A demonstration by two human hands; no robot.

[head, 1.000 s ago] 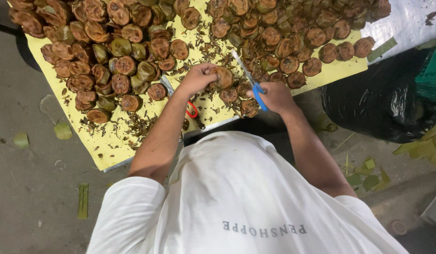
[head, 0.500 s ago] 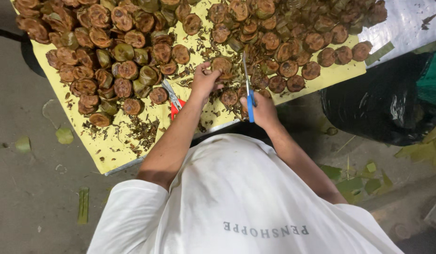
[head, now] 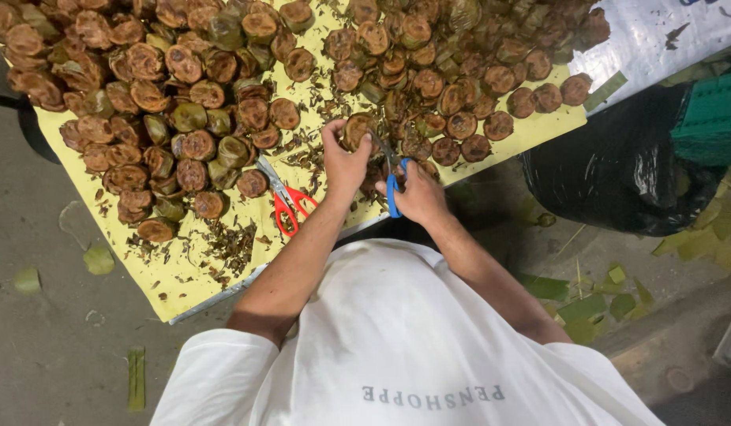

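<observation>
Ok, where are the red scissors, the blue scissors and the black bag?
red scissors (head: pixel 290 207), head view, on the handles.
blue scissors (head: pixel 392 192), head view, on the handle.
black bag (head: pixel 618 177), head view, on its side.

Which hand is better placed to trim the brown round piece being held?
Right. The right hand holds the blue scissors, blades at the brown round piece gripped by the left hand.

Your left hand (head: pixel 343 162) and right hand (head: pixel 417 193) sit at the near edge of the yellow sheet (head: pixel 136 260), and ahead of them it's wall to wall brown leaf rolls (head: pixel 192 95): no gap to push through. Just left of your left wrist lie red-handled scissors (head: pixel 285 201), right in the way. Beyond them, down at the near-left corner, the sheet is open but for dry scraps (head: pixel 231 241). On your right, a black bag (head: pixel 618 173) crowds the table's end.
</observation>
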